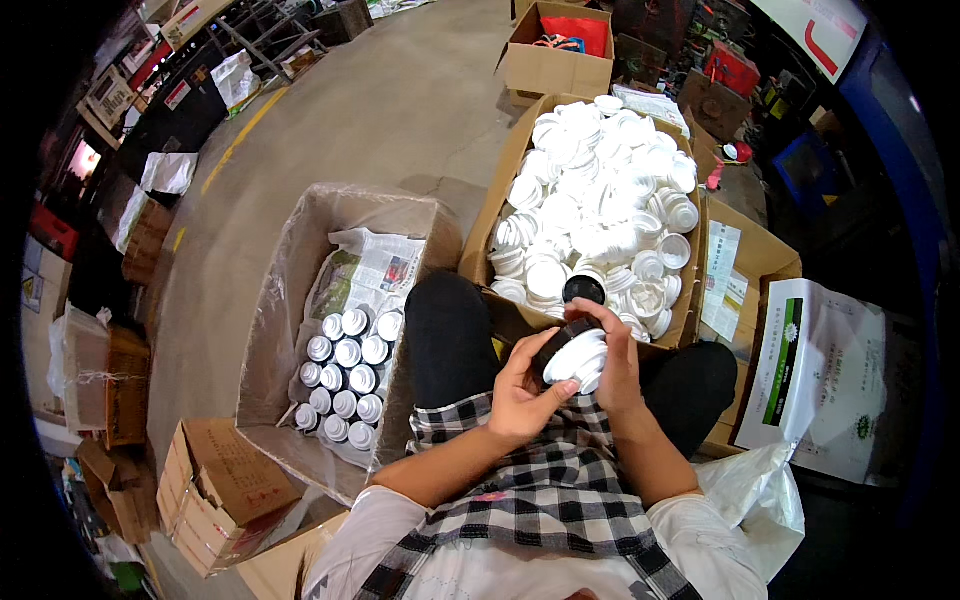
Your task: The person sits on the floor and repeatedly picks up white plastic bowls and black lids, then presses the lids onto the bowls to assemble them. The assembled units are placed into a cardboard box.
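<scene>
Both hands grip a white stepped plastic cap (578, 362) with a black ring around its far side, held above my lap. My left hand (522, 398) wraps its left edge, the thumb lying on the white face. My right hand (617, 358) closes around the right edge, its fingers reaching over the top. Just beyond my hands, a round black plastic piece (583, 288) rests at the near edge of a large carton (482, 222) heaped with loose white caps (590, 190).
Left of my knee, an open carton (268, 330) lined with newspaper (375, 268) holds rows of white-topped black pieces (347, 353). A white printed sack (815, 375) lies to the right. Another carton (555, 70) stands beyond the heap. A torn carton (225, 490) sits at lower left.
</scene>
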A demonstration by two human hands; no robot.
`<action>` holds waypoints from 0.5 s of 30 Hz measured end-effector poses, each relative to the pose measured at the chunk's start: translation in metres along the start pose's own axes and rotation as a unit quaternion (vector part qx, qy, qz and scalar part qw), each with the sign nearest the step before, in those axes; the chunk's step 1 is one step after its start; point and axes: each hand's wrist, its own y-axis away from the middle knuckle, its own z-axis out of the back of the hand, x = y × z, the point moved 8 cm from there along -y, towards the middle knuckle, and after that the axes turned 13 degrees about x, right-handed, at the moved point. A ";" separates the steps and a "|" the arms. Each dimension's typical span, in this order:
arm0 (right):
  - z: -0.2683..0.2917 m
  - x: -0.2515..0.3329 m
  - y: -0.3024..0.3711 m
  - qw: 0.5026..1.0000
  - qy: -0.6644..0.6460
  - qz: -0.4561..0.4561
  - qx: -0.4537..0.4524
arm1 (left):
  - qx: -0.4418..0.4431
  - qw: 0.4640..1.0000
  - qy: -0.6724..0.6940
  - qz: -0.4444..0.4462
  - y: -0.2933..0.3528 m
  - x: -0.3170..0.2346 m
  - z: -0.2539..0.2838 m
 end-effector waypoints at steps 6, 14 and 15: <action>0.003 -0.027 0.000 0.997 -0.033 -0.046 -0.053 | -0.029 0.986 -0.162 -0.020 0.003 -0.001 -0.001; 0.005 -0.088 -0.005 0.996 -0.012 -0.089 -0.010 | -0.034 0.989 -0.091 0.109 0.001 0.042 0.033; 0.002 -0.090 -0.011 0.997 0.005 -0.072 0.017 | -0.044 0.988 -0.078 0.122 0.001 0.044 0.050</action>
